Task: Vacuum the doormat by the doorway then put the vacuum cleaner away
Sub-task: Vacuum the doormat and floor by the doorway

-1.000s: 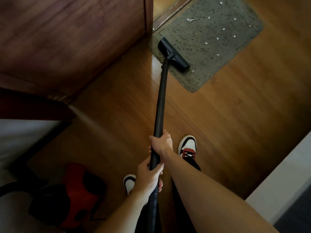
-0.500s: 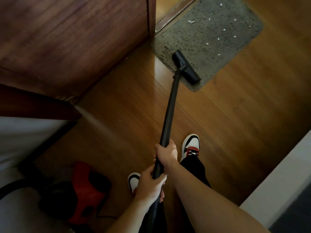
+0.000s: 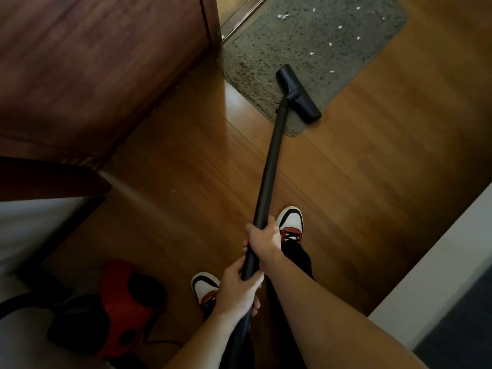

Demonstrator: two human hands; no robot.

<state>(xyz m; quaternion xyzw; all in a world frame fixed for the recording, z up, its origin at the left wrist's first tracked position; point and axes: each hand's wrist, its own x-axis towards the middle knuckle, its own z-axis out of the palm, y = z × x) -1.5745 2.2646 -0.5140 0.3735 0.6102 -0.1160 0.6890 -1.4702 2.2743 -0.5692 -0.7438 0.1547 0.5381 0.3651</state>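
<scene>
Closest to you, your left hand [image 3: 237, 291] curls round the low end of the black wand [image 3: 269, 169], thumb over the top. Just beyond it your right hand [image 3: 262, 238] wraps the same wand, knuckles up, and the two fists sit near each other with a short bare stretch of tube between them. Both grips are closed on the wand; neither hand is spread.

Under your arms you stand on the wood floor [image 3: 173, 182] in white, black and red shoes: the left shoe [image 3: 205, 287] is beside your left hand and the right shoe [image 3: 290, 222] is a step ahead. To your left and behind sits the red vacuum [image 3: 125, 296], in shadow, with a dark hose [image 3: 16, 302] curving off toward the edge and a thin cord [image 3: 159, 342] trailing from it.

The wand runs up and away to the nozzle [image 3: 298, 93], which lies flat on the near corner of the grey mat [image 3: 306, 43] — one end well onto the pile, the other reaching the mat's edge. White scraps [image 3: 281, 16] dot the far part of the mat, apart from the nozzle. The mat's far side meets a metal sill [image 3: 239, 14], and a dark wood door [image 3: 93, 62] stands to its left.
</scene>
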